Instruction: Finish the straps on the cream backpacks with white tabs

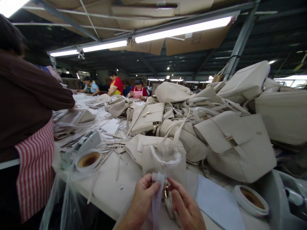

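Observation:
My left hand (143, 200) pinches a translucent white wrapping strip (157, 199) between thumb and fingers. The strip hangs down from the grip. Beside it, my right hand (185, 204) has bent fingers at a beige bag strap (169, 207) with a gold buckle (166, 191); its thumb is hidden. Directly beyond both hands stands a beige handbag (153, 156), its handle (171, 159) covered in clear plastic wrap. The lower part of this bag is partly hidden by my hands.
Beige bags (236, 143) are heaped on the right. A white sheet (217, 201) lies beside a tape roll (251, 199); another roll (87, 161) sits left near loose straps (117, 163). A person in a striped apron (35, 169) stands left; several others work farther back.

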Available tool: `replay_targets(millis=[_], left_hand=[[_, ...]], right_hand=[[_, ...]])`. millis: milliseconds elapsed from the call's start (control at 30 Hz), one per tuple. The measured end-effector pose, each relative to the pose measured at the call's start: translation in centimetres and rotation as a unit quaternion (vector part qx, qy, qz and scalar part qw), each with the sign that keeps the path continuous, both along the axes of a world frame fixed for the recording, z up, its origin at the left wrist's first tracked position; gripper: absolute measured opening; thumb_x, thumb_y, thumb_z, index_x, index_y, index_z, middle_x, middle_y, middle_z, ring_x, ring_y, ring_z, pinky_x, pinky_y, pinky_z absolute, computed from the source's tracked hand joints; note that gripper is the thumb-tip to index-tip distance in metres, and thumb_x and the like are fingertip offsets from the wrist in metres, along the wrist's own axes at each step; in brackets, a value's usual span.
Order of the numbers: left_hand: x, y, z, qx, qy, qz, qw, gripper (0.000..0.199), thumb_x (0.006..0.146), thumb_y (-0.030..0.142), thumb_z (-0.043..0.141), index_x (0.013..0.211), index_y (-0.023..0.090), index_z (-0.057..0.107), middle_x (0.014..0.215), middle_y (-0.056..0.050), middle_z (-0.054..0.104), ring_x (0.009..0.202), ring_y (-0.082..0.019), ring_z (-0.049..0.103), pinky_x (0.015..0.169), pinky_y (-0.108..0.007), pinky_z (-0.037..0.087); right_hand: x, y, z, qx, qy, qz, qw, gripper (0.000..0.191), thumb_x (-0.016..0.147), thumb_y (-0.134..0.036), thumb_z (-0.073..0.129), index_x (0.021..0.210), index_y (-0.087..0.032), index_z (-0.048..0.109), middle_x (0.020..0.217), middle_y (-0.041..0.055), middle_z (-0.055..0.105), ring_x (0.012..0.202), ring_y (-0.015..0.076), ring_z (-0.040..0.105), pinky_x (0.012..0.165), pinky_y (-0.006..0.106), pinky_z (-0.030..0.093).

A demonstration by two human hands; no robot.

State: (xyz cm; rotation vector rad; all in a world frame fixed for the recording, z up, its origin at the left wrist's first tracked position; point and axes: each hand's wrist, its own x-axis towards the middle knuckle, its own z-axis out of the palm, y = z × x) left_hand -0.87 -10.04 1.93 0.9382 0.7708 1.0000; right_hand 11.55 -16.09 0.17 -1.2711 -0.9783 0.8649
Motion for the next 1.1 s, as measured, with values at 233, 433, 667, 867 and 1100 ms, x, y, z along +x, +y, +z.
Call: replay_targets(millis=[233, 433, 667, 867, 1100], left_hand=[[-0.2, 0.3, 0.1, -0.01, 0.012, 0.04, 0.999, 0.037, 0.062, 0.047, 0.076, 0.069, 0.016, 0.055, 0.059, 0.003, 0.054, 0.054, -0.009, 0.045, 0.053, -0.021, 0.035], [0.1, 0.4, -0.8, 0.158, 0.083, 0.143, 0.973, 0.017, 0.073, 0.031, 0.066, 0.069, 0.019, 0.054, 0.065, 0.003, 0.052, 0.061, -0.012, 0.05, 0.058, -0.022, 0.041], [0.7, -0.7, -1.7, 0.198, 0.108, 0.118, 0.967, 0.021, 0.085, 0.038, 0.056, 0.078, 0.019, 0.06, 0.071, 0.0, 0.057, 0.066, -0.016, 0.056, 0.061, -0.024, 0.046], [0.3, -0.1, -2.0, 0.229, 0.163, 0.171, 0.944, 0.021, 0.082, 0.035, 0.059, 0.071, 0.019, 0.066, 0.072, -0.003, 0.062, 0.072, -0.017, 0.057, 0.068, -0.025, 0.046], [0.3, 0.1, -1.4, 0.088, 0.009, 0.126, 0.988, 0.035, 0.056, 0.045, 0.082, 0.071, 0.018, 0.065, 0.066, 0.0, 0.065, 0.066, -0.016, 0.06, 0.063, -0.023, 0.049]], right_hand=[[-1.0, 3.7, 2.6, -0.051, 0.136, 0.086, 0.986, 0.048, 0.057, -0.059, 0.081, 0.07, -0.016, 0.068, 0.051, -0.0053, 0.048, 0.045, 0.0053, 0.037, 0.041, 0.017, 0.028], [-1.6, 3.7, 1.4, -0.038, 0.161, 0.08, 0.983, 0.05, 0.059, -0.058, 0.081, 0.078, -0.014, 0.07, 0.052, -0.0055, 0.048, 0.045, 0.0041, 0.035, 0.04, 0.016, 0.026], [-2.2, 4.2, 0.6, -0.008, 0.167, 0.006, 0.986, 0.049, 0.053, -0.059, 0.083, 0.07, -0.017, 0.062, 0.052, -0.006, 0.051, 0.043, 0.006, 0.039, 0.039, 0.018, 0.03], [-1.7, 4.2, -1.4, 0.003, 0.043, -0.03, 0.999, 0.038, 0.066, -0.054, 0.076, 0.078, -0.018, 0.072, 0.075, 0.0034, 0.069, 0.073, 0.0188, 0.061, 0.066, 0.026, 0.049], [-2.6, 3.8, 0.8, 0.016, 0.202, 0.032, 0.979, 0.034, 0.064, -0.048, 0.079, 0.079, -0.018, 0.074, 0.075, 0.0024, 0.068, 0.078, 0.0193, 0.061, 0.078, 0.029, 0.049]])
